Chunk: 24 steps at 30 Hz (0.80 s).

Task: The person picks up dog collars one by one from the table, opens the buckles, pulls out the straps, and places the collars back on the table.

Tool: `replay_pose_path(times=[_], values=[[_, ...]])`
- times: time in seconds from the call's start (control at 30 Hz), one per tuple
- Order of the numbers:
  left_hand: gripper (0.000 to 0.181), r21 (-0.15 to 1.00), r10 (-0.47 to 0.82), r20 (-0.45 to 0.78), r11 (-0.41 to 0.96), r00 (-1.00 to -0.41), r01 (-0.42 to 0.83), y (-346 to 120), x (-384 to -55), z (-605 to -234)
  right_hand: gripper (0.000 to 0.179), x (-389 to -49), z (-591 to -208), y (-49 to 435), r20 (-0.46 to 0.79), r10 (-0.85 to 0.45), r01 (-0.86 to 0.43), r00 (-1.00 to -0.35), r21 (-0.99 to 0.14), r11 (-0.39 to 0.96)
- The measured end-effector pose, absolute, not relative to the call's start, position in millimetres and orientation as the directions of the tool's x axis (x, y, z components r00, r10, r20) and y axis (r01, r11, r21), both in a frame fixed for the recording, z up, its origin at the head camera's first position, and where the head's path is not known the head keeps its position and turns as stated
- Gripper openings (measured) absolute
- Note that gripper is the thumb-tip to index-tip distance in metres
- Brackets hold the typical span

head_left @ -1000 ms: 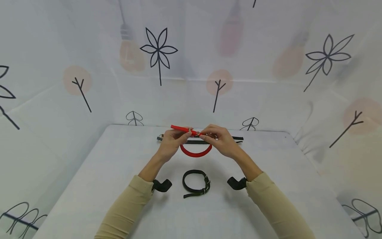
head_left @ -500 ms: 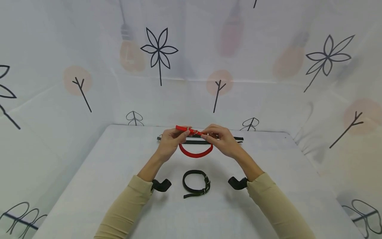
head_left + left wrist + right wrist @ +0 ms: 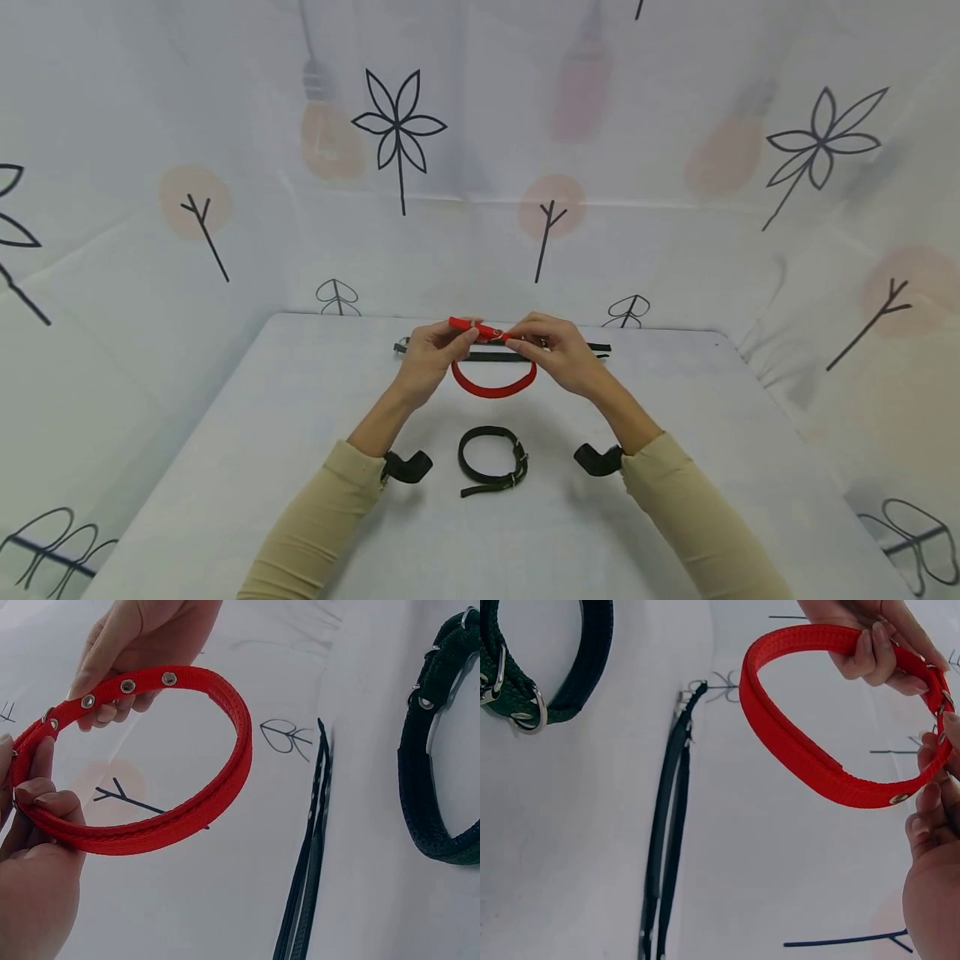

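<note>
A red collar (image 3: 493, 392) with metal eyelets is held in a closed loop above the table by both hands. My left hand (image 3: 430, 358) grips it by the buckle end; in the left wrist view its fingers (image 3: 56, 802) curl round the band at the metal fittings. My right hand (image 3: 555, 350) pinches the eyelet strap, thumb and fingertips close to the buckle. Several silver eyelets (image 3: 128, 686) show along the band. The red strap end (image 3: 461, 323) sticks out past the left fingertips. Fingers partly hide the buckle.
On the white table (image 3: 300, 467), a buckled dark green collar (image 3: 491, 480) lies in a loop between the forearms. Dark straps (image 3: 491, 357) lie across the far side, behind the hands. A printed cloth (image 3: 480, 250) rises at the table's back edge.
The red strap end beyond my left hand has shifted to the right and shows shorter. The loop hangs slightly lower. Both hands stay nearly in place.
</note>
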<state>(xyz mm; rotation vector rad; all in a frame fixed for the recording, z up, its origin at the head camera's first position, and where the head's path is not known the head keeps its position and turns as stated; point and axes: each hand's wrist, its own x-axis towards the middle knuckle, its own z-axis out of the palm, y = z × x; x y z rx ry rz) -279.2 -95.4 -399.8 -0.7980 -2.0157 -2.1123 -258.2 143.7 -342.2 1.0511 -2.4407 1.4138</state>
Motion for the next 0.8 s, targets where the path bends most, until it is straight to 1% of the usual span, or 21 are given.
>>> replay_pose_path(times=[0.13,0.27,0.47,0.67,0.8], values=[[0.030,0.901,0.264,0.434,-0.114,-0.861,0.419,-95,-278,-399,0.021,-260,-344,145,0.415,-0.530,-0.617,-0.739,-0.733,0.287],[0.030,0.906,0.261,0.423,-0.103,-0.868,0.410,-95,-278,-399,0.028,-272,-357,148,0.408,-0.574,-0.629,-0.711,-0.733,0.258],[0.026,0.916,0.280,0.398,-0.071,-0.873,0.395,-96,-277,-399,0.033,-283,-371,150,0.418,-0.592,-0.667,-0.689,-0.685,0.292],[0.027,0.919,0.296,0.392,-0.082,-0.871,0.386,-95,-275,-399,0.037,-282,-374,149,0.419,-0.623,-0.687,-0.660,-0.672,0.275],[0.027,0.919,0.289,0.393,-0.104,-0.873,0.379,-94,-276,-400,0.036,-281,-375,146,0.426,-0.608,-0.693,-0.670,-0.652,0.307]])
